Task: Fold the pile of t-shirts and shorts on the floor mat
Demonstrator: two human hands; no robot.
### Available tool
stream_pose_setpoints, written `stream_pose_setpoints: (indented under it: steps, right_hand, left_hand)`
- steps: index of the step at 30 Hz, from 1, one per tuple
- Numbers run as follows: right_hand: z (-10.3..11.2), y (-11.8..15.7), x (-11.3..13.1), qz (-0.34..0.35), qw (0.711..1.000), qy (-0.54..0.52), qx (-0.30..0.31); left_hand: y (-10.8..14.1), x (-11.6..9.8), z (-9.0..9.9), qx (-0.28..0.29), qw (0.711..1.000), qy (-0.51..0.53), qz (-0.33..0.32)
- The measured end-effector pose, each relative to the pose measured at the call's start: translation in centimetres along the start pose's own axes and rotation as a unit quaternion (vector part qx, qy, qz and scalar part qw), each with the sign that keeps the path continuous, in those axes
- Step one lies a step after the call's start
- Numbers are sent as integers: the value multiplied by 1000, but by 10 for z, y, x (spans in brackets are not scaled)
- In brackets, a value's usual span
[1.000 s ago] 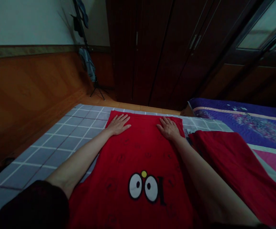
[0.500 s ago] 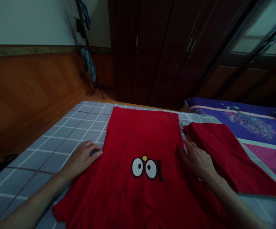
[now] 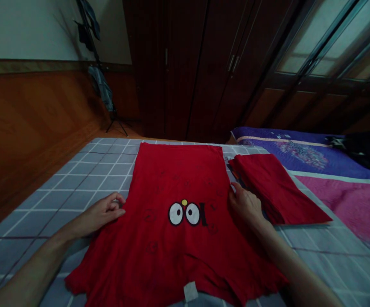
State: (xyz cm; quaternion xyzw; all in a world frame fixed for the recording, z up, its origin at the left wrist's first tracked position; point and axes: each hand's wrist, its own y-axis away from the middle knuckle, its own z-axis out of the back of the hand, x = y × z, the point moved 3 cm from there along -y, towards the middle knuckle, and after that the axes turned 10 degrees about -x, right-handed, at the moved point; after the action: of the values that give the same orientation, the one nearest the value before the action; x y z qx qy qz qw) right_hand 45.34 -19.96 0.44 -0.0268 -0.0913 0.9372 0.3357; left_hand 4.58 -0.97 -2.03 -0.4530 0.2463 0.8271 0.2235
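Observation:
A red T-shirt [image 3: 175,238] with a cartoon-eyes print lies flat on the grey checked bedsheet [image 3: 76,187], its collar toward me. My left hand [image 3: 103,212] pinches the shirt's left edge about midway along. At the right edge, my right hand [image 3: 245,204] has its fingers curled on the cloth. A folded red garment [image 3: 274,192] lies just right of my right hand.
A purple and pink quilt [image 3: 341,192] covers the bed's right side, with a dark object [image 3: 364,149] on it at the far right. Dark wardrobe doors [image 3: 197,64] stand beyond the bed. A tripod stand with hanging cloth [image 3: 100,85] is in the left corner by the wood-panelled wall.
Both hands drew back from the shirt's far edge to its left and right sides near the middle, and now take hold of the edges. My view pulled back, showing the shirt's collar end.

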Motion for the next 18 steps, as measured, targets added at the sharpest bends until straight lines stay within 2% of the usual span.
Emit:
stream_pose_setpoints:
  steps: [3, 8, 14, 18]
  right_hand:
    - [0, 0, -3, -6, 1000, 3, 5]
    - [-4, -5, -12, -28, 999, -23, 8]
    - [-12, -12, -17, -65, 995, -70, -1]
    - [-17, -19, -20, -66, 993, -99, -6]
  left_hand:
    - [1, 6, 3, 22, 999, 26, 21]
    - [1, 12, 13, -17, 995, 73, 67]
    - [1, 14, 7, 9, 994, 69, 86]
    - [4, 10, 4, -1, 990, 105, 92]
